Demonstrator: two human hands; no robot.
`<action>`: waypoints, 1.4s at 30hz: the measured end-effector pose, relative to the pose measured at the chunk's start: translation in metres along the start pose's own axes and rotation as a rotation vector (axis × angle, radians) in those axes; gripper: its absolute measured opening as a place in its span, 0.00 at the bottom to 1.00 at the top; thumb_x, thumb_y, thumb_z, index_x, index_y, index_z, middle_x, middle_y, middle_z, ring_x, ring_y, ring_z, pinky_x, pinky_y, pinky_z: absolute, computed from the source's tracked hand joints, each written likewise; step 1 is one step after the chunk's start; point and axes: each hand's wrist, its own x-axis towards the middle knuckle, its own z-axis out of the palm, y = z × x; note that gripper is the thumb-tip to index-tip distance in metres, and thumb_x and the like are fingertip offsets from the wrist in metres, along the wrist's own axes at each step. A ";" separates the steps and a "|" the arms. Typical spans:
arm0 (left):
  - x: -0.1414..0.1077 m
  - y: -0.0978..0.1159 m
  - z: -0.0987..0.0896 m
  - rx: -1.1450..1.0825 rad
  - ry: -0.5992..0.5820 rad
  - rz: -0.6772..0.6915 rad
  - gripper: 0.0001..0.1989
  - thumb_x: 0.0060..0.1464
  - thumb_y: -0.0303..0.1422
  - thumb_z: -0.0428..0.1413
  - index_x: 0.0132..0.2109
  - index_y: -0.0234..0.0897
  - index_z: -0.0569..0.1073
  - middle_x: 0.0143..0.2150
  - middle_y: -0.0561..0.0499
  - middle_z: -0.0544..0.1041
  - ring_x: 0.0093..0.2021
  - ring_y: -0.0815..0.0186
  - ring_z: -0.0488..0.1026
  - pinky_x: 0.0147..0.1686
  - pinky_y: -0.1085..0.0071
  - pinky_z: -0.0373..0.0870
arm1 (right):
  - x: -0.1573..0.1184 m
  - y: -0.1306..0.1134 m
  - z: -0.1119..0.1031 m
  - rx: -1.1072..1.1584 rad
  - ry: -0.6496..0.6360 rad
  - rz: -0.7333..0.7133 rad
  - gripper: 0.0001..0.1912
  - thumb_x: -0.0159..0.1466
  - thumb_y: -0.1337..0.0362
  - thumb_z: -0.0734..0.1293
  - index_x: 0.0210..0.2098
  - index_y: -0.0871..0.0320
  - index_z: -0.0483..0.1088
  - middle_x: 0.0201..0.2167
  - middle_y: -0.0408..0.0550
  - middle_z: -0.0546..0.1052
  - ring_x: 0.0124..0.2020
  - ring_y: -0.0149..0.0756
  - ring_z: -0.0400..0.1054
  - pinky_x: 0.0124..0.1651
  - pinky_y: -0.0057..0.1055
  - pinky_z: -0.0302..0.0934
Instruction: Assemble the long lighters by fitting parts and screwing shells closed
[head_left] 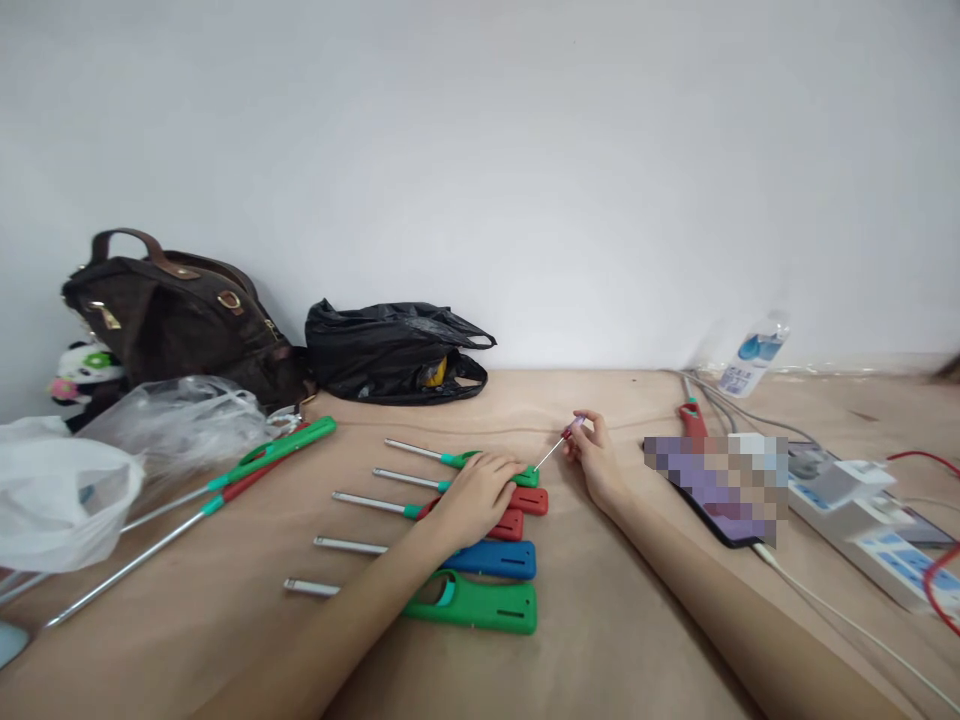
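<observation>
Several long-nosed gas lighters lie in a row on the wooden table, their metal tubes pointing left. My left hand point(484, 495) rests over the far end of the row, its fingers curled onto the farthest green lighter point(529, 476) and its palm above the red lighters point(534, 500). My right hand point(592, 455) pinches the short purplish handle of a thin screwdriver point(551, 452). The shaft slants down to the left, with its tip at the butt end of that lighter. Nearer to me are a blue lighter point(502, 559) and a large green lighter point(499, 606), partly behind my left forearm.
Left are longer lighters point(277, 447), plastic bags point(67, 490) and a dark backpack point(187, 320). A black plastic bag point(375, 350) sits by the wall. Right are a phone point(716, 490), a power strip point(862, 530) with cables, another red lighter point(693, 422) and a tilted bottle point(754, 355).
</observation>
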 end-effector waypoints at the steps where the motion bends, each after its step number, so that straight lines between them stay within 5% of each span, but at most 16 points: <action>1: 0.000 -0.001 0.002 -0.011 0.008 -0.003 0.17 0.59 0.23 0.48 0.52 0.37 0.73 0.54 0.47 0.75 0.57 0.60 0.69 0.58 0.58 0.64 | 0.000 0.000 0.000 0.000 -0.001 -0.007 0.23 0.55 0.48 0.67 0.44 0.52 0.59 0.25 0.35 0.68 0.19 0.26 0.60 0.21 0.23 0.51; 6: -0.005 -0.004 0.003 -0.019 0.036 0.016 0.15 0.60 0.24 0.48 0.51 0.38 0.73 0.53 0.47 0.76 0.55 0.60 0.70 0.57 0.57 0.65 | 0.001 -0.008 0.003 -0.016 -0.052 -0.072 0.19 0.58 0.53 0.66 0.45 0.51 0.58 0.27 0.36 0.67 0.19 0.26 0.60 0.21 0.23 0.51; 12: -0.002 -0.007 0.005 -0.004 0.039 0.029 0.15 0.61 0.25 0.48 0.51 0.38 0.73 0.53 0.47 0.75 0.55 0.59 0.69 0.57 0.58 0.65 | -0.009 -0.027 0.020 -0.078 -0.212 -0.331 0.14 0.65 0.58 0.59 0.49 0.51 0.56 0.29 0.38 0.65 0.21 0.27 0.61 0.23 0.26 0.57; 22: -0.002 -0.007 0.007 0.030 0.033 0.021 0.17 0.61 0.25 0.47 0.53 0.38 0.73 0.55 0.47 0.74 0.56 0.59 0.69 0.57 0.57 0.65 | -0.021 -0.038 0.020 -0.494 -0.365 -0.519 0.14 0.68 0.66 0.56 0.52 0.53 0.61 0.31 0.43 0.67 0.29 0.32 0.63 0.33 0.31 0.61; 27: -0.003 -0.007 0.007 0.031 0.041 0.023 0.17 0.61 0.25 0.46 0.53 0.39 0.73 0.55 0.47 0.74 0.55 0.59 0.69 0.56 0.57 0.65 | -0.024 -0.040 0.023 -0.469 -0.328 -0.600 0.13 0.68 0.65 0.56 0.52 0.53 0.61 0.35 0.46 0.68 0.31 0.33 0.64 0.35 0.32 0.63; 32: -0.003 -0.008 0.008 0.036 0.056 0.025 0.17 0.61 0.26 0.46 0.53 0.39 0.73 0.54 0.47 0.74 0.55 0.59 0.69 0.56 0.57 0.65 | -0.024 -0.038 0.026 -0.408 -0.347 -0.505 0.13 0.68 0.65 0.55 0.52 0.53 0.60 0.31 0.42 0.67 0.25 0.30 0.63 0.31 0.30 0.63; 38: -0.002 -0.008 0.008 0.046 0.036 0.012 0.17 0.60 0.25 0.47 0.53 0.38 0.73 0.54 0.46 0.74 0.55 0.58 0.69 0.56 0.57 0.65 | -0.029 -0.048 0.030 -0.481 -0.325 -0.610 0.11 0.67 0.63 0.58 0.48 0.53 0.65 0.36 0.46 0.70 0.35 0.35 0.66 0.36 0.31 0.64; 42: -0.002 -0.008 0.008 0.045 0.035 0.017 0.17 0.60 0.24 0.48 0.53 0.37 0.72 0.55 0.47 0.74 0.56 0.59 0.68 0.57 0.57 0.64 | -0.034 -0.054 0.034 -0.488 -0.296 -0.640 0.08 0.68 0.62 0.59 0.44 0.53 0.67 0.34 0.45 0.70 0.33 0.34 0.67 0.33 0.30 0.63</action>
